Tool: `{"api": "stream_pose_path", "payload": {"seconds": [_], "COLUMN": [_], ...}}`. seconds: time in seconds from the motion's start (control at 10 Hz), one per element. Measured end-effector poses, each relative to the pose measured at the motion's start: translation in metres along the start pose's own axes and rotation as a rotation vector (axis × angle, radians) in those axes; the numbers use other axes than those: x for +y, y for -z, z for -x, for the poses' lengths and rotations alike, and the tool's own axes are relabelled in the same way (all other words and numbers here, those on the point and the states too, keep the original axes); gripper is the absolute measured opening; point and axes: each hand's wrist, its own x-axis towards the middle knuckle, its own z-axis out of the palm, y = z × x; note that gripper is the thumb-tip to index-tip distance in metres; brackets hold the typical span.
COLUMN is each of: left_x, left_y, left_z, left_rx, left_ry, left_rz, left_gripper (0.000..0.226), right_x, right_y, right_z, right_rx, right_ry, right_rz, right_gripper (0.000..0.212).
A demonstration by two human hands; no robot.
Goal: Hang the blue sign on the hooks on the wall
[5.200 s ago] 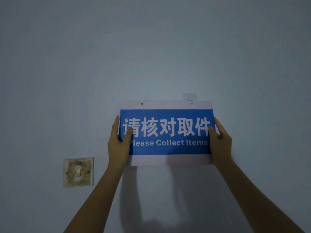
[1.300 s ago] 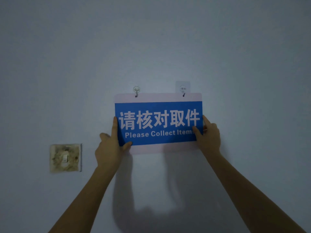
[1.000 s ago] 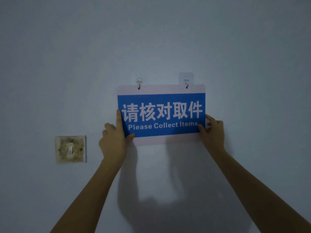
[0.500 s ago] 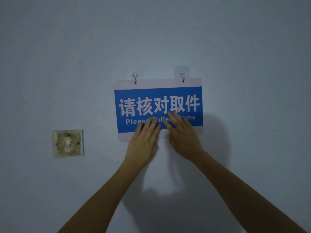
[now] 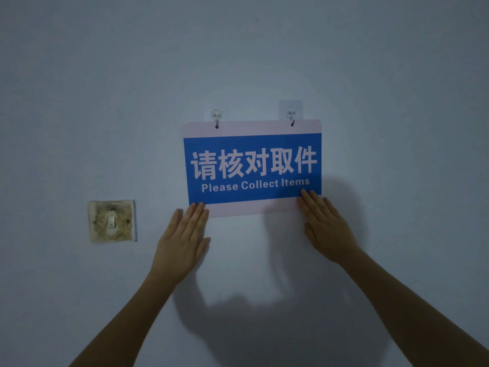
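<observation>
The blue sign (image 5: 252, 168), with white characters and the words "Please Collect Items", hangs flat on the wall from two hooks through its top holes: a left hook (image 5: 216, 117) and a right hook (image 5: 290, 115) on a clear adhesive pad. My left hand (image 5: 182, 239) lies flat on the wall below the sign's lower left corner, fingertips touching its bottom edge. My right hand (image 5: 324, 226) lies flat below the lower right corner, fingertips on the blue panel's edge. Neither hand grips anything.
A stained, yellowed wall switch plate (image 5: 112, 221) sits to the left of my left hand. The rest of the view is plain pale wall (image 5: 397, 75), with shadows of my arms below the sign.
My hands let go of the sign's sides, pressed flat on its lower middle, then slid apart to its bottom corners. The sign now hangs on both hooks.
</observation>
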Motion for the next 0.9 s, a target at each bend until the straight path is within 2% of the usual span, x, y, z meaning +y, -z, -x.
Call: {"api": "stream_pose_path", "payload": {"seconds": [0.1, 0.2, 0.3, 0.4, 0.5, 0.7, 0.9], "left_x": [0.004, 0.010, 0.015, 0.018, 0.016, 0.004, 0.007], "left_y": [0.003, 0.010, 0.018, 0.015, 0.010, 0.001, -0.003], "left_z": [0.002, 0.004, 0.001, -0.003, 0.000, 0.011, 0.016], "left_rx": [0.018, 0.048, 0.087, 0.089, 0.012, 0.059, 0.091], "left_ry": [0.009, 0.089, 0.132, 0.012, 0.043, 0.026, 0.108], "left_rz": [0.012, 0.050, 0.082, 0.051, 0.058, -0.002, 0.040], "left_gripper": [0.059, 0.060, 0.058, 0.061, 0.062, 0.058, 0.059], "right_x": [-0.009, -0.023, -0.038, -0.053, -0.055, -0.029, -0.020], "right_y": [0.000, -0.003, -0.002, 0.000, -0.003, -0.021, -0.020], "right_z": [0.000, 0.006, 0.008, -0.004, -0.010, 0.012, 0.021], "right_rx": [0.019, 0.033, 0.102, 0.189, 0.163, 0.107, 0.109], "right_ry": [-0.057, -0.310, -0.328, -0.187, -0.201, -0.261, -0.278], "right_rz": [-0.017, -0.088, -0.093, -0.075, -0.094, -0.070, -0.168], "right_gripper": [0.059, 0.064, 0.066, 0.062, 0.061, 0.062, 0.061]}}
